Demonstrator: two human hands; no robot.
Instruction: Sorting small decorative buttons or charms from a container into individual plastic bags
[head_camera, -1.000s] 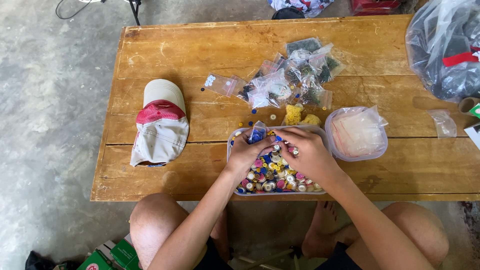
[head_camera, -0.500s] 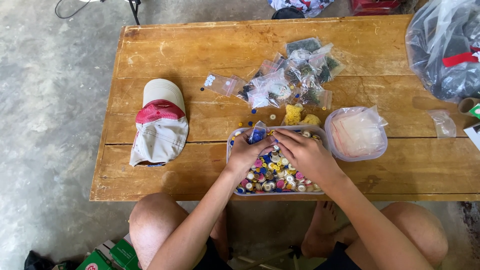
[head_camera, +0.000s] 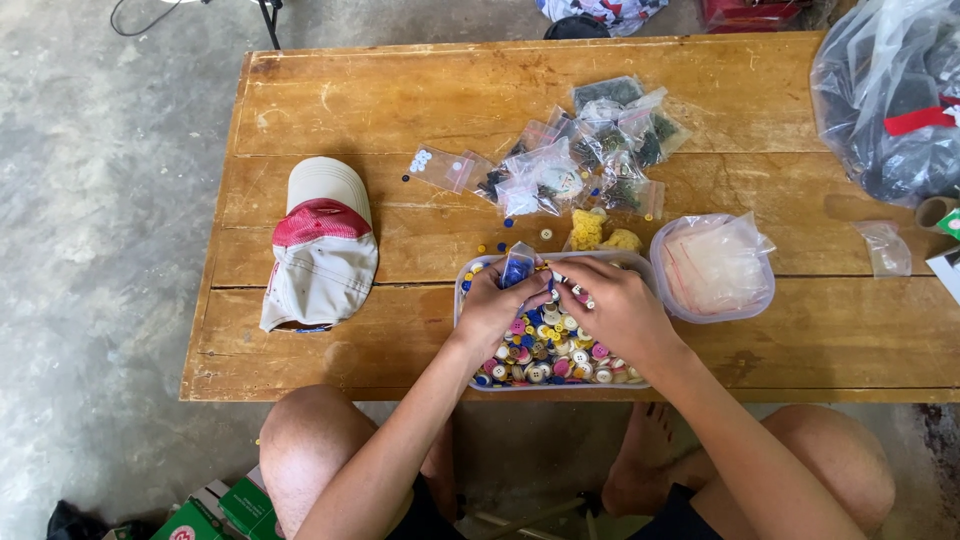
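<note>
Floor: bare grey concrete at far left, green boxes (head_camera: 215, 510) by the person's knee.
Cap: a red-and-cream cap (head_camera: 320, 245) lies crown-up on the left of the worktop (head_camera: 400, 110), well apart from the work.
Tray: a clear tray (head_camera: 462, 290) of mixed coloured buttons (head_camera: 545, 355) sits at the near edge, just in front of the person, within easy reach of both hands.
Left hand: the left hand (head_camera: 495, 305) pinches a small clear bag (head_camera: 517, 268) with blue inside, held upright over the tray so that anything dropped would fall back in; grip closed on the bag.
Right hand: the right hand (head_camera: 615, 310) meets the bag's mouth, fingertips drawn together around small buttons; grip nearly closed, its exact hold hidden by the fingers.
Filled bags: a heap of small bags (head_camera: 590, 150) lies behind the tray, with yellow pieces (head_camera: 595, 232) just beside its far rim.
Tub: a round tub (head_camera: 712, 268) of empty bags stands just right of the tray.
Far right: a large plastic sack (head_camera: 890, 90) at the corner.
</note>
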